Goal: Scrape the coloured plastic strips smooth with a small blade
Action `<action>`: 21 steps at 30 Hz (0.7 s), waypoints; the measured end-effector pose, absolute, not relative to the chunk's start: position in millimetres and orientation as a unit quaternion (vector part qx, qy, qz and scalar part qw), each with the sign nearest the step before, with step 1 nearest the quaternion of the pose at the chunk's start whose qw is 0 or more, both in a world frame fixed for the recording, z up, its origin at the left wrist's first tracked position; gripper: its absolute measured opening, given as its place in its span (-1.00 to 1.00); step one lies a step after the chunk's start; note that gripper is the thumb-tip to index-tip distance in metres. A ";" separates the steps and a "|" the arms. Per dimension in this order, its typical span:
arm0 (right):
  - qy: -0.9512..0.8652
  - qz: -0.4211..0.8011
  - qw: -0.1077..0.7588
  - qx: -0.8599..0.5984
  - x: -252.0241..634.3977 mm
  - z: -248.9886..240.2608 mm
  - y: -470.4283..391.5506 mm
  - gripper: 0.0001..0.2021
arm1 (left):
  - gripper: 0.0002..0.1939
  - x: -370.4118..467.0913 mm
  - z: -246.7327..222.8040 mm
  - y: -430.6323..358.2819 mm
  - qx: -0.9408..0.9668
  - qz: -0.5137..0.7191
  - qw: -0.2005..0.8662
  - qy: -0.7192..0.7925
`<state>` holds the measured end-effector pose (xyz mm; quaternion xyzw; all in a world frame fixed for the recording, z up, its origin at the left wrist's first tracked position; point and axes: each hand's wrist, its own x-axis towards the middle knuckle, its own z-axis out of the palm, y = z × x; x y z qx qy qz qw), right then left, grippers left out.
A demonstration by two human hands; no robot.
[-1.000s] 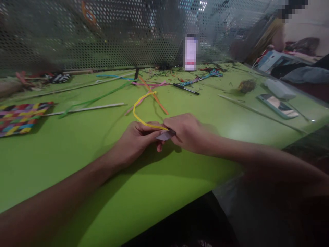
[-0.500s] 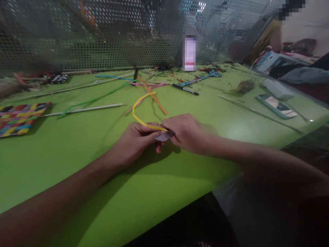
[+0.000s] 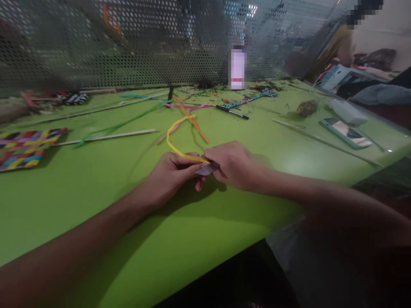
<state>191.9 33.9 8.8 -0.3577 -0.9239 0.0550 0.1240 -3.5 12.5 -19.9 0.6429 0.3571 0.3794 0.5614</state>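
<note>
My left hand [image 3: 173,171] is closed, thumb and fingers pinching a narrow yellow strip [image 3: 173,145] that curls up and away over the table. Against it, my right hand [image 3: 233,164] is closed around a flat grey blade-like piece [image 3: 205,170], whose pointed end reaches toward my left thumb. The strip's near end meets this piece between the two hands; exactly how they touch is hidden by the fingers. Just beyond the hands lie an orange strip [image 3: 201,130] and a pink strip [image 3: 175,125], crossing each other.
On the green table [image 3: 192,239] lie a woven multicoloured piece [image 3: 28,147], a green strip [image 3: 122,124], a pen [image 3: 231,112], a patterned blue strip [image 3: 252,98], a phone [image 3: 345,131] and a white device [image 3: 348,112]. A perforated metal screen [image 3: 154,51] rises behind, with a blurred upright screen [image 3: 237,68] before it.
Both hands keep nearly the same place and hold. The grey piece has turned slightly and looks darker; the whole view has shifted a little.
</note>
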 end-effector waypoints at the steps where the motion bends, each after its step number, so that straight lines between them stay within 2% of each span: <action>1: -0.924 0.059 0.126 -0.357 192.0 8.9 33.9 -0.88 | -0.80 -3.8 -20.8 12.7 0.641 0.379 0.564 0.357; 14: -0.921 0.071 0.136 -0.357 194.6 8.0 34.3 -0.89 | -0.77 -4.2 -19.3 11.8 0.639 0.374 0.568 0.359; 21: -0.917 0.114 0.253 -0.286 212.8 27.3 49.8 -0.82 | -0.72 1.0 -14.2 8.2 0.614 0.380 0.538 0.434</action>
